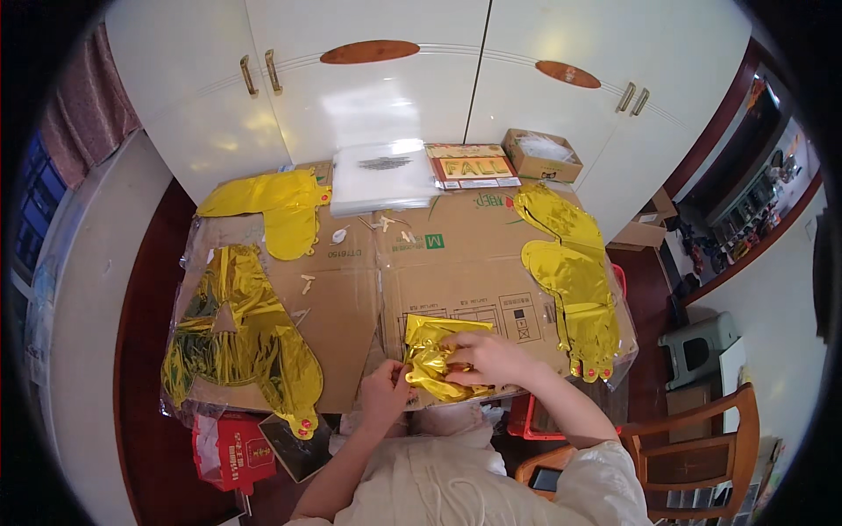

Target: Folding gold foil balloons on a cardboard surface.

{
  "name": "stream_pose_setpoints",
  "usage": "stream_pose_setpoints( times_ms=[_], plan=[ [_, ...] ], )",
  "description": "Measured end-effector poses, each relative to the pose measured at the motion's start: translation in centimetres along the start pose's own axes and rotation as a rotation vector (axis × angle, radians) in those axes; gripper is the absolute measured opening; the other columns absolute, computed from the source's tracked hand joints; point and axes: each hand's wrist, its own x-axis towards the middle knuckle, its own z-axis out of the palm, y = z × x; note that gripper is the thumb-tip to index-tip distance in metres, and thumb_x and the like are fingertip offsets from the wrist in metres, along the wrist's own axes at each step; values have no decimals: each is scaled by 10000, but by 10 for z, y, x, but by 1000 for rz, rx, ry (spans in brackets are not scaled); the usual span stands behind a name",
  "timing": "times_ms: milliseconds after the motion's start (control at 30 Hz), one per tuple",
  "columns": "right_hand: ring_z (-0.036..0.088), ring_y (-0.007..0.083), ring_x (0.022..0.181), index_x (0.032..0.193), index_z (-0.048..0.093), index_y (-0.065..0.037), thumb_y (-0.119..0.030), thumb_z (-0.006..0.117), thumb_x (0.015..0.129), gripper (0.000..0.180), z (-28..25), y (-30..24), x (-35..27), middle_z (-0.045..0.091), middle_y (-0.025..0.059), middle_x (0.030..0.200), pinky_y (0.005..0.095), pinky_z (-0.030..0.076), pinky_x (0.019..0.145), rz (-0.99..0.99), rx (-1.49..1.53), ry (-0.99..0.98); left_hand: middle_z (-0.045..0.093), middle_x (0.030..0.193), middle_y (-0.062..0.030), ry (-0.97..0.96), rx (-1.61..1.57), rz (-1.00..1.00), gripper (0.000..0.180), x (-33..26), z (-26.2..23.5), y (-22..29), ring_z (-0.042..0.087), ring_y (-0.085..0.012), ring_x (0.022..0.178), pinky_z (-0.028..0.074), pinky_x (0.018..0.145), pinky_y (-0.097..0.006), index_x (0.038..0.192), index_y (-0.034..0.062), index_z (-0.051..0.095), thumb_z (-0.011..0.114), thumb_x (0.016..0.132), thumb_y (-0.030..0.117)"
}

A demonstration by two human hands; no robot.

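Observation:
At the near edge of the cardboard-covered table, a gold foil balloon (428, 361) lies flat and partly crumpled under both of my hands. My left hand (386, 390) is closed, thumb and fingers pinching the balloon's left edge. From the right, my right hand (487, 358) reaches over it, fingers curled into the wrinkled foil. Other flat, letter-shaped gold foil balloons lie around: one at the far left (282, 206), a large one at the near left (250, 329), and two overlapping on the right, the upper (561, 210) and the lower (579, 307).
Cardboard (338, 302) covers the table. Along its back stand a stack of clear plastic bags (381, 184), a printed card (474, 167) and a small carton (544, 158). Small pale clips (307, 283) are scattered about. A red bag (232, 451) and a wooden chair (702, 447) flank me.

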Motion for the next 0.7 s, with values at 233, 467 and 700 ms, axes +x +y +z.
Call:
stream_pose_setpoints(
  times_ms=[233, 467, 700],
  plan=[
    [555, 332, 1099, 922, 730, -18, -390, 566, 923, 407, -7, 5, 0, 618, 176, 1190, 411, 409, 996, -25, 139, -80, 668, 701, -90, 8, -32, 9, 181, -1, -1, 1, 672, -119, 593, 505, 533, -250, 947, -49, 605, 559, 954, 125],
    [580, 331, 1056, 1123, 644, 7, -401, 565, 926, 460, -8, 39, -22, 636, 188, 1137, 419, 423, 968, -4, 560, -101, 664, 696, -82, -4, -2, 17, 194, -1, -1, 3, 670, -122, 584, 501, 534, -253, 925, -40, 602, 552, 961, 144],
    [637, 248, 913, 1162, 598, -1, -296, 727, 843, 454, -9, 14, -34, 660, 155, 1057, 367, 508, 794, 410, 571, -44, 655, 653, -85, 30, -5, 45, 187, -1, 1, 3, 680, -145, 568, 503, 525, -271, 894, -23, 597, 561, 953, 151]
  ],
)
